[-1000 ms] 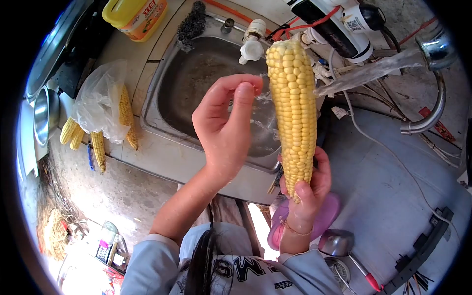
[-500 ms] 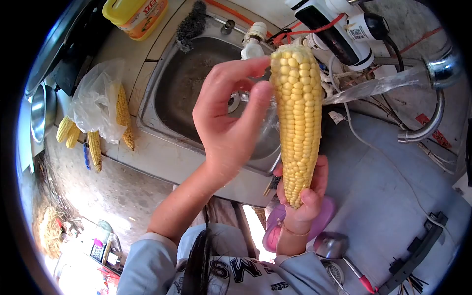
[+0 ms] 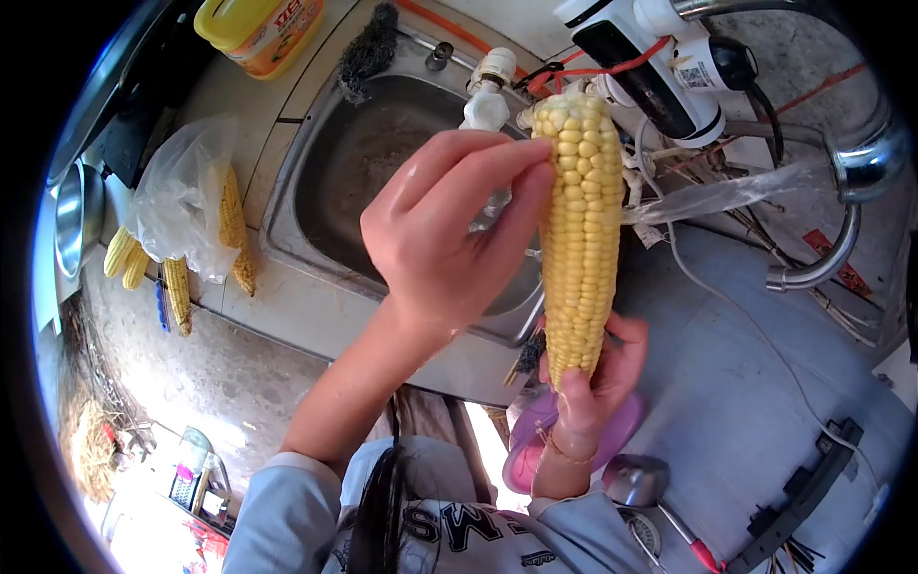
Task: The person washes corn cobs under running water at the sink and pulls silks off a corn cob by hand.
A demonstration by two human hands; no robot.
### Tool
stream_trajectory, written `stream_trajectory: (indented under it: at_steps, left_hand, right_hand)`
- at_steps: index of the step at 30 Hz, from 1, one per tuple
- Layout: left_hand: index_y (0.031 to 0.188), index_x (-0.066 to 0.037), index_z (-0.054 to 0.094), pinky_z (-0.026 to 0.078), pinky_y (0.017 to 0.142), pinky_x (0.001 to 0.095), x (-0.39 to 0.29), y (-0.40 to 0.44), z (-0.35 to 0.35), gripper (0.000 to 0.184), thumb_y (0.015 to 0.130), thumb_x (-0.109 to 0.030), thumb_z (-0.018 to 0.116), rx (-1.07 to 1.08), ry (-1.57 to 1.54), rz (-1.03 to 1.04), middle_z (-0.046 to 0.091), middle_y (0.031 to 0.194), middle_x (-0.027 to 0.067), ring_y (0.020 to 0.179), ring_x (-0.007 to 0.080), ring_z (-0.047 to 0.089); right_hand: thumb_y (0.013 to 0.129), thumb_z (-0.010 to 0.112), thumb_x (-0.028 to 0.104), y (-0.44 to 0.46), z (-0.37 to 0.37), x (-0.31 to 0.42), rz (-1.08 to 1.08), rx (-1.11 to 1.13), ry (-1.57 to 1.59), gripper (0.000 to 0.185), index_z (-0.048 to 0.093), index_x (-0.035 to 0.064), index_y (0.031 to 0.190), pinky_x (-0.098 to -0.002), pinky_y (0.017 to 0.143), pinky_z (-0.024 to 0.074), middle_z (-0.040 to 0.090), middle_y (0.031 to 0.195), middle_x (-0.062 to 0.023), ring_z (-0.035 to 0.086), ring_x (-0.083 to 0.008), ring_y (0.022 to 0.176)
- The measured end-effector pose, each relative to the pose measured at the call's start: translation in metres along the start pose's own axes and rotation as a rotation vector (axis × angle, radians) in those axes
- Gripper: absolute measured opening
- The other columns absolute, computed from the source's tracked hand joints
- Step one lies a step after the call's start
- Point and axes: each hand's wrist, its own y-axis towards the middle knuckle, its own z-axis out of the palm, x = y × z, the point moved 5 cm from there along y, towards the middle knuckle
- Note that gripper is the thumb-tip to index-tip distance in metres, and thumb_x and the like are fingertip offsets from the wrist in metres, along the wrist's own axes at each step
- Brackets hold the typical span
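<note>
A peeled yellow corn cob (image 3: 580, 230) stands nearly upright over the right side of the steel sink (image 3: 287, 215). My right hand (image 3: 598, 373) is wrapped round its narrow lower end. Near the cob's upper left side, my left hand (image 3: 459, 215) has its thumb and fingertips pinched together against the kernels; whether anything is between them is too small to tell. Water (image 3: 727, 196) streams from the metal faucet (image 3: 865, 163) and meets the cob's right side.
More corn cobs (image 3: 232, 225) lie on the left counter around a clear plastic bag (image 3: 186, 201). A yellow tub (image 3: 263, 38) and a dark scrubber (image 3: 368, 53) are at the back. Below right are a pink basin (image 3: 612, 426) and a metal ladle (image 3: 636, 478).
My left hand has moved right, closing its thumb and fingers from a loose curl onto the cob's upper part. The cob remains in my right hand.
</note>
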Motion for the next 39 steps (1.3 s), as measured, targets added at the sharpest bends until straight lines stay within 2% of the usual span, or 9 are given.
stream_trajectory:
  at_steps: [5,8,10,13,19,29,32,34,39]
  left_hand:
    - [0.077,0.002,0.052,0.046,0.056,0.0208,0.011,0.011,0.015,0.004,0.078,0.002,0.055,0.258,0.181,0.016,0.055,0.073,0.0049,0.063,0.0086,0.054]
    - [0.077,0.002,0.051,0.043,0.055,0.0186,0.031,0.009,0.017,0.006,0.082,-0.001,0.051,0.223,-0.067,-0.258,0.051,0.070,0.0011,0.061,0.0059,0.050]
    - [0.074,0.000,0.052,0.041,0.047,0.0260,0.048,0.006,0.016,0.007,0.078,-0.005,0.054,0.150,-0.127,-0.296,0.052,0.068,0.0068,0.052,0.0122,0.050]
    - [0.081,-0.001,0.053,0.043,0.063,0.0202,0.067,-0.004,0.018,0.020,0.091,-0.015,0.044,0.351,-0.214,-0.699,0.052,0.078,0.0014,0.065,0.0044,0.048]
    - [0.093,0.000,0.054,0.044,0.067,0.0182,0.040,-0.004,0.020,0.011,0.084,-0.006,0.054,0.140,-0.827,-0.683,0.054,0.087,0.0005,0.082,0.0057,0.052]
    - [0.087,0.001,0.053,0.045,0.067,0.0207,0.031,-0.001,0.017,0.007,0.079,0.003,0.052,0.203,-0.794,-0.501,0.053,0.093,0.0025,0.083,0.0065,0.051]
    - [0.083,0.000,0.053,0.044,0.065,0.0192,0.035,-0.008,0.024,0.005,0.082,-0.002,0.049,0.196,-0.770,-0.691,0.054,0.091,0.0022,0.079,0.0057,0.052]
    - [0.080,-0.002,0.053,0.043,0.063,0.0185,0.045,-0.014,0.028,0.014,0.086,-0.010,0.044,0.131,-0.725,-0.917,0.055,0.085,0.0007,0.073,0.0048,0.052]
    - [0.093,-0.002,0.054,0.044,0.067,0.0214,0.056,-0.025,0.026,0.026,0.090,-0.025,0.042,0.134,-0.764,-1.026,0.058,0.083,0.0021,0.069,0.0058,0.053]
  right_hand:
    - [0.072,0.064,0.009,-0.001,-0.003,0.000,0.011,0.004,-0.093,0.049,0.034,-0.0014,0.109,-0.0270,0.078,0.0431,0.053,0.100,-0.0159,0.053,-0.0163,0.088]
    - [0.072,0.065,0.010,0.001,-0.006,-0.005,0.032,-0.006,-0.067,0.050,0.034,-0.0016,0.109,-0.0256,0.075,0.0431,0.054,0.099,-0.0158,0.053,-0.0146,0.085]
    - [0.070,0.066,0.022,0.004,-0.006,-0.010,0.079,-0.003,-0.056,0.058,0.030,0.0010,0.111,-0.0208,0.044,0.0403,0.056,0.090,-0.0254,0.051,-0.0137,0.055]
    - [0.070,0.064,0.022,0.005,0.001,-0.007,0.121,0.005,0.042,0.057,0.030,0.0007,0.110,-0.0217,0.041,0.0401,0.055,0.091,-0.0273,0.052,-0.0151,0.053]
    - [0.069,0.060,0.019,0.007,0.000,-0.014,0.168,0.119,0.276,0.051,0.031,-0.0005,0.107,-0.0224,0.037,0.0414,0.053,0.091,-0.0298,0.055,-0.0204,0.057]
    - [0.072,0.060,0.012,0.002,-0.001,-0.006,0.067,0.165,0.261,0.048,0.031,-0.0012,0.108,-0.0226,0.038,0.0444,0.051,0.096,-0.0284,0.057,-0.0236,0.069]
    - [0.072,0.062,0.012,0.000,-0.005,0.000,0.068,0.047,0.046,0.049,0.032,-0.0017,0.109,-0.0213,0.043,0.0446,0.054,0.094,-0.0240,0.058,-0.0205,0.071]
    - [0.069,0.061,-0.001,0.000,-0.003,0.008,-0.023,0.005,-0.027,0.044,0.038,-0.0039,0.107,-0.0226,0.068,0.0459,0.056,0.095,-0.0162,0.057,-0.0144,0.078]
    - [0.068,0.062,-0.003,-0.001,0.002,0.014,-0.124,-0.005,-0.149,0.046,0.038,-0.0052,0.108,-0.0236,0.072,0.0454,0.056,0.093,-0.0153,0.057,-0.0151,0.081]
